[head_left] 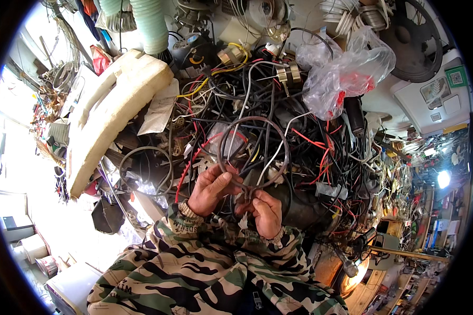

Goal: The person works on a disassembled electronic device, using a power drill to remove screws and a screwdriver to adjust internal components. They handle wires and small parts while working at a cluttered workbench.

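My left hand (213, 189) grips a coiled dark grey-brown cable (276, 129) at the lower left of its loop, thumb raised over the fingers. At the loop's bottom, my right hand (263, 212) has its fingers closed on the same cable, near a small pale piece (243, 222) hanging below. Both hands are in camouflage sleeves. Around and beneath them lies a dense tangle of black, red, white and yellow wires (320, 152), with a brass-coloured fitting (288, 73) among them farther up.
A curved cream foam piece (115, 105) lies left, beside another coiled cable (125, 163). A clear plastic bag (347, 68), a round dark grille (412, 39) and a white appliance (436, 100) are at upper right. A lamp (355, 270) glows at lower right, near cluttered shelves (436, 220).
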A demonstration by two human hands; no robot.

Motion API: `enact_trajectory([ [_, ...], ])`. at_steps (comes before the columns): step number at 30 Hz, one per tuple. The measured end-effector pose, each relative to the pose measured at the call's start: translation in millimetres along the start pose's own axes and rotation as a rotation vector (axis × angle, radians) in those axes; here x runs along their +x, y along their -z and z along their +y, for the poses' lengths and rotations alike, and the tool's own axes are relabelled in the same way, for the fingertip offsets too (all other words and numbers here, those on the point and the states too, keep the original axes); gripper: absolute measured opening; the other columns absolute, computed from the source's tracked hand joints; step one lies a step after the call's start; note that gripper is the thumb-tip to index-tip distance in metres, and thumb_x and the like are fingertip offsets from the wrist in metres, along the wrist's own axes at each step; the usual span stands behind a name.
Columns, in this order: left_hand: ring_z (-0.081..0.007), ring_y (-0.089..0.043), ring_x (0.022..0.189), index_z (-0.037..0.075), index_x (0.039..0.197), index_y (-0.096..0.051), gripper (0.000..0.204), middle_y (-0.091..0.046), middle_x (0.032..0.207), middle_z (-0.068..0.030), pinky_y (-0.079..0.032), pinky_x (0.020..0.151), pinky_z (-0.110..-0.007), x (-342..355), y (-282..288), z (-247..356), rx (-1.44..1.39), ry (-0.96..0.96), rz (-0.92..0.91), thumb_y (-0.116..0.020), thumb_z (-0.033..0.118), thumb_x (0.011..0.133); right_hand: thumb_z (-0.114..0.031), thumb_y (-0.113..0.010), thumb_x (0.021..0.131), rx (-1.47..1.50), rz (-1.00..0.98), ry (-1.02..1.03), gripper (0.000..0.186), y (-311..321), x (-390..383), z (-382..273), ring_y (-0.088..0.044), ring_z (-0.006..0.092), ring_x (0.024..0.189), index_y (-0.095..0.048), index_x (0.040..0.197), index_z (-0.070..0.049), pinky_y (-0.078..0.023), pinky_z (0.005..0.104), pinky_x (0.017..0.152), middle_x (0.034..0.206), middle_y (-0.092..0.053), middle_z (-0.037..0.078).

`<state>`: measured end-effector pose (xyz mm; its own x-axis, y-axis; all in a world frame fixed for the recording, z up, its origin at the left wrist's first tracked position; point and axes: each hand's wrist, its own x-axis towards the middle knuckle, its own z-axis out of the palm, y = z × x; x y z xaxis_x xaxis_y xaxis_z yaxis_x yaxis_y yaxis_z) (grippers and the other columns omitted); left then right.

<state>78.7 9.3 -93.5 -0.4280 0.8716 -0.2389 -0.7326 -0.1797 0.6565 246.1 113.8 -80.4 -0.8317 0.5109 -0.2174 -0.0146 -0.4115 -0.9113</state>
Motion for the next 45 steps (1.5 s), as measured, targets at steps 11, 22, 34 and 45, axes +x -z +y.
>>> enact_trajectory([
  [11, -0.0154, -0.07, 0.086, 0.006, 0.118, -0.06, 0.022, -0.069, 0.101, -0.0083, -0.058, 0.075, -0.029, 3.9, 5.2, -5.4, -0.066, 0.046, 0.005, -0.059, 0.021, 0.102, -0.009, -0.039, 0.102, -0.016, 0.009, -0.013, 0.039, -0.9, -0.5, -0.4, -0.068, 0.0233, 0.088, -0.056, 0.13, 0.011, -0.057, 0.0385, 0.079, 0.107, -0.068, 0.018],
  [22, -0.0208, -0.07, 0.083, 0.002, 0.12, -0.058, 0.021, -0.069, 0.102, -0.0131, -0.059, 0.074, -0.03, 9.0, 18.1, -19.1, -0.33, 0.119, -0.059, -0.054, 0.015, 0.104, -0.011, -0.04, 0.103, -0.126, 0.004, 0.006, 0.037, -3.7, -1.5, -2.5, -0.068, 0.0236, 0.09, -0.058, 0.127, 0.01, -0.058, 0.0389, 0.08, 0.109, -0.068, 0.019],
  [34, -0.0153, -0.061, 0.091, 0.005, 0.125, -0.056, 0.033, -0.065, 0.103, -0.0055, -0.051, 0.083, -0.032, 3.1, 19.8, -13.7, -0.083, 0.094, 0.004, -0.06, 0.026, 0.1, -0.013, -0.062, 0.097, -0.516, 0.065, -0.102, 0.023, -11.7, 2.9, -10.5, -0.066, 0.0129, 0.078, -0.067, 0.114, 0.002, -0.053, 0.0297, 0.068, 0.09, -0.07, 0.007],
  [45, -0.0134, -0.063, 0.085, -0.001, 0.105, -0.064, 0.015, -0.067, 0.091, -0.0069, -0.051, 0.073, -0.03, 0.3, -13.7, 98.9, 0.277, -0.341, -0.039, -0.06, 0.011, 0.098, -0.024, -0.063, 0.097, -0.75, 0.232, 0.321, 0.025, -49.5, 3.7, -1.9, -0.061, 0.0282, 0.071, -0.069, 0.114, -0.007, -0.05, 0.0468, 0.067, 0.087, -0.068, 0.013],
])
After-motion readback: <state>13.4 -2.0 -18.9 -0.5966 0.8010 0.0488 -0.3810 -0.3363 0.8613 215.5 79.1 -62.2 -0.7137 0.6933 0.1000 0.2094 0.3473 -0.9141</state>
